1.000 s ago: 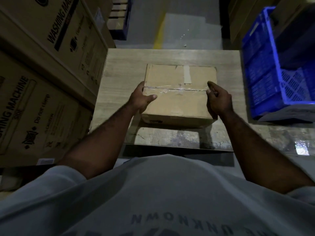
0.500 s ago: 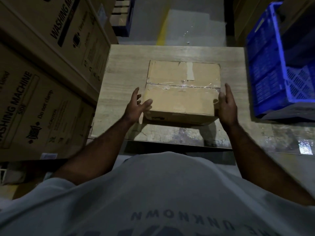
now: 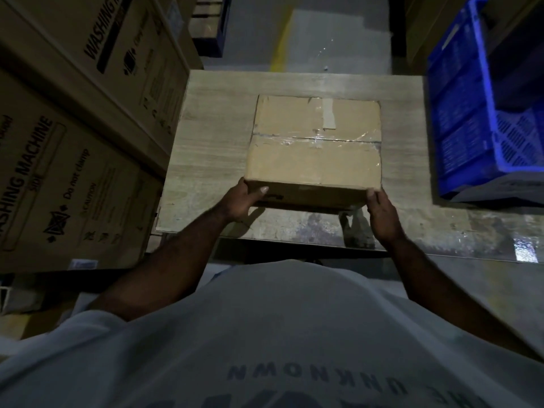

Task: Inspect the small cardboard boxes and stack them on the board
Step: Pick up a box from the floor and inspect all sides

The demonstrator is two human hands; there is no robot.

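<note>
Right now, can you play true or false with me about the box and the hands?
1. The left hand and right hand hold the cardboard box at its near corners. True.
2. The box's top flaps stand open. False: tape seals them shut.
3. A blue crate sits right of the board. True.
4. The big cartons on the left say "television". False: they read "washing machine".

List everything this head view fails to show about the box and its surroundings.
Head view:
- Underside and far face of cardboard box: hidden by the box itself.
- Fingers of left hand and right hand: hidden by the box's near corners; only thumbs show.
- Small print on washing machine carton: too small, dim.
- Right part of blue crate: cut off by the frame edge; inside dark.
</note>
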